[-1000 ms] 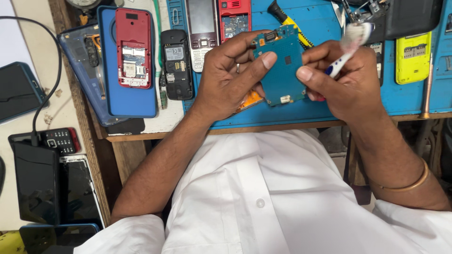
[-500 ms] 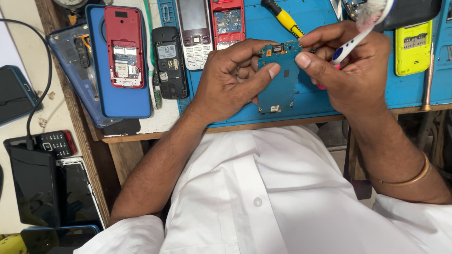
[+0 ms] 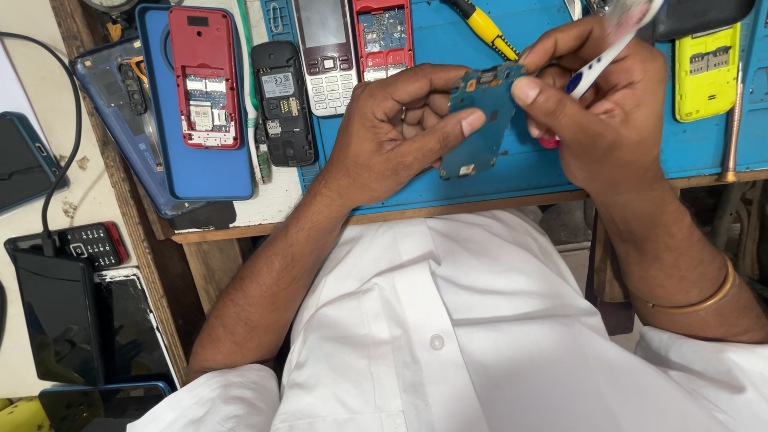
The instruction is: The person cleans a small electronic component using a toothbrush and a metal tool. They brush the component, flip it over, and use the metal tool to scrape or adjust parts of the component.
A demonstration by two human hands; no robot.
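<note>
left hand (image 3: 392, 132) pinches blue circuit board (image 3: 482, 120) | right hand (image 3: 600, 104) grips white brush (image 3: 612, 48), thumb on board

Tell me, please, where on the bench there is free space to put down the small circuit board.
The blue mat is bare under the circuit board and between the right hand and the yellow phone shell. The left part is crowded: red phone, black phone, grey keypad phone.

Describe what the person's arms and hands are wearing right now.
Both forearms are bare, with no gloves. The left hand has a ring on one finger. The right hand side carries a thin gold-coloured bangle on the forearm. White shirt sleeves end near the elbows.
</note>
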